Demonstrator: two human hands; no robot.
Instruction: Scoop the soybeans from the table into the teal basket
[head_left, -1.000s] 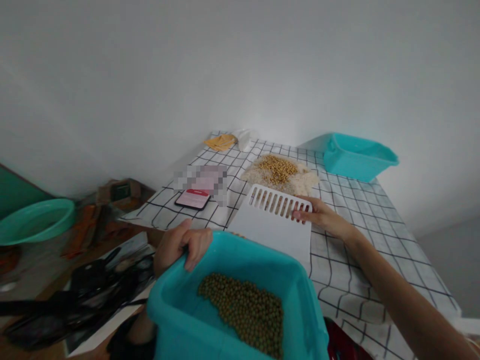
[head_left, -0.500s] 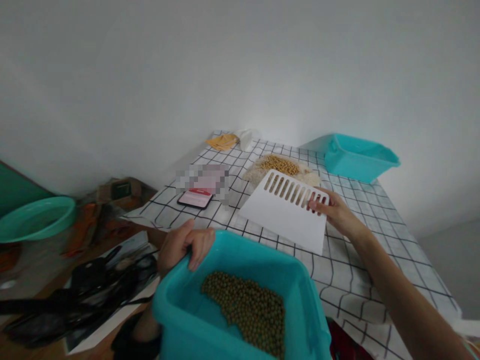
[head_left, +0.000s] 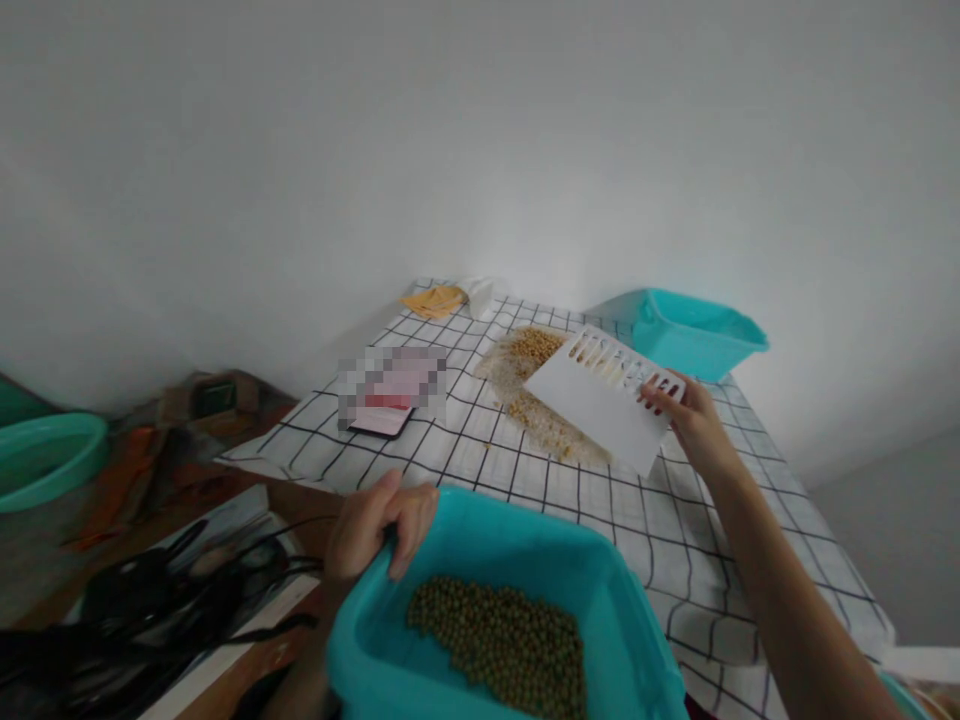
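Observation:
My left hand (head_left: pixel 380 525) is closed over the left rim of a turquoise plastic bin (head_left: pixel 517 535) at the front edge of the table. Small round greenish-brown beans (head_left: pixel 502 640) cover much of its bottom. In my right hand (head_left: pixel 694 425), thumb and fingers pinch a thin white plastic sheet with a row of slots (head_left: pixel 600 400) by its slotted right end. The sheet hangs tilted above the table. Partly behind it lies a heap of yellowish beans (head_left: pixel 534 344), with pale fine grains (head_left: pixel 551 420) spread around and in front of it.
A second turquoise bin (head_left: pixel 694 345) stands at the back right of the checkered tablecloth (head_left: pixel 457 450). A phone (head_left: pixel 382 415) lies on the left side, near a yellow cloth (head_left: pixel 433 301). Black cables and bags (head_left: pixel 165 610) are on the lower left, with a green basin (head_left: pixel 52 460) beyond.
My right hand has moved the slotted sheet a little to the right, uncovering more of the spread grains. My left hand keeps its hold on the bin. The view has shifted slightly.

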